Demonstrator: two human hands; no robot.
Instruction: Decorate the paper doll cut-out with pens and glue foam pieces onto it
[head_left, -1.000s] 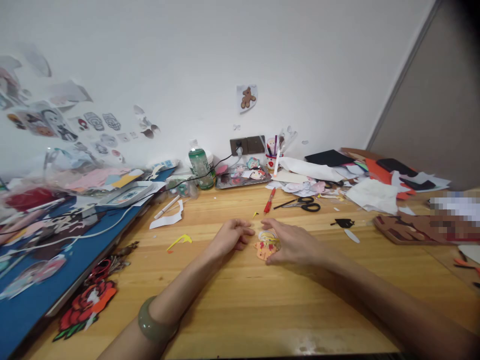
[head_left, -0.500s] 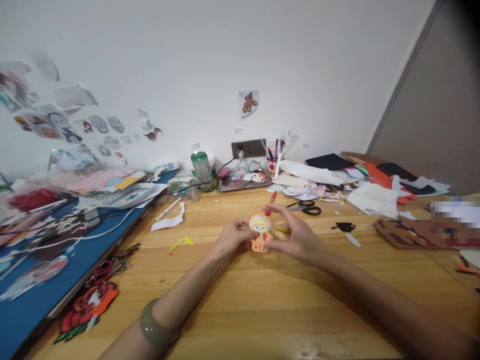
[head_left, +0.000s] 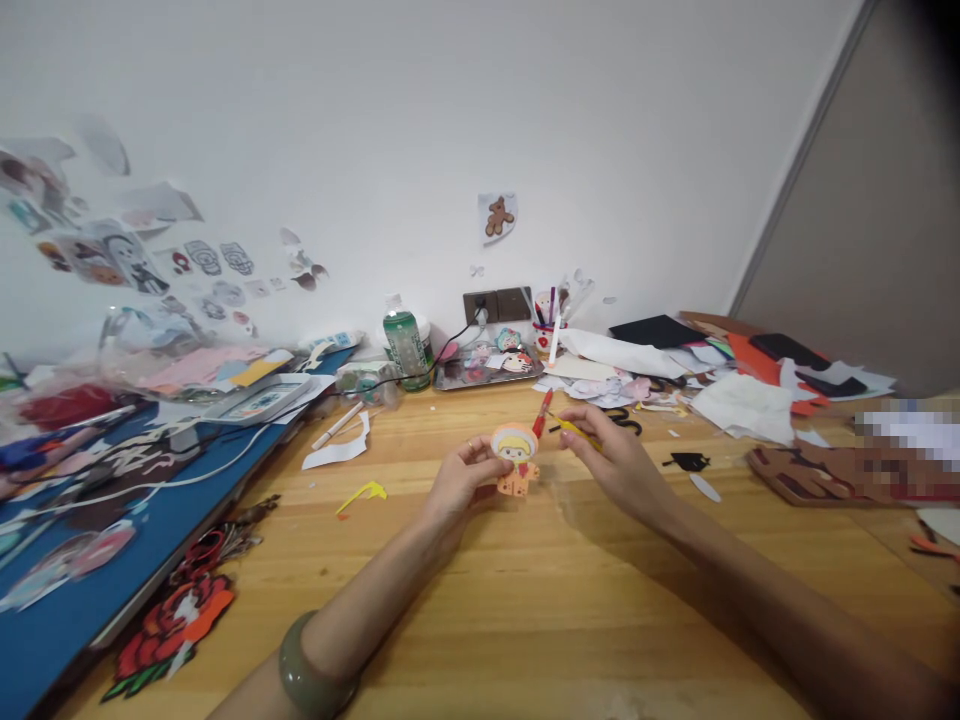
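Observation:
My left hand pinches an orange cartoon figure cutout at its left edge, thumb in front. The figure has a pale hood and yellow hair and faces me, held up above the wooden table. To its right, my right hand is closed around a slim yellow piece whose thin end points left; its exact kind is unclear. The right fingers are apart from the figure. Just behind the figure is a red pen. Black-handled scissors lie behind my right hand, partly hidden by it.
Left of my hands lie a yellow scrap and a white paper offcut. A bottle, a metal tray and a pen cup stand along the wall. Papers are piled right; a cluttered blue mat fills the left.
My right hand has drawn back from the figure's right side, and its fingers have closed on the yellow piece, now raised. The left hand still holds the figure, tilted slightly differently.

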